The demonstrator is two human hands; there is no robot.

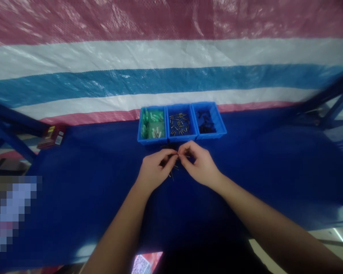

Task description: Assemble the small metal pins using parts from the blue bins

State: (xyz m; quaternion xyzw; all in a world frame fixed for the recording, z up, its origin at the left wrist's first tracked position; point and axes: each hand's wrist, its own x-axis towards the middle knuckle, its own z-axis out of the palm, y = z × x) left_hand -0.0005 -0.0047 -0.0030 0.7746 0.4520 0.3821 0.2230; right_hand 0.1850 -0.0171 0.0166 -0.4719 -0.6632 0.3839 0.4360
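Observation:
My left hand [156, 169] and my right hand [197, 163] meet fingertip to fingertip over the blue table cloth [74, 182], just in front of three blue bins. Both hands are pinched on small thin metal pins [177, 156]. A few more pins [173, 173] lie on the cloth under my fingers. The middle bin [180, 123] holds several loose pins like them. The left bin [152, 125] holds green and white parts. The right bin [208, 120] holds dark flat pieces.
A red and yellow box [52, 137] lies at the table's left edge. A striped red, white and blue tarp [171, 57] hangs behind the table. Blue metal frame bars [331, 102] stand at both sides.

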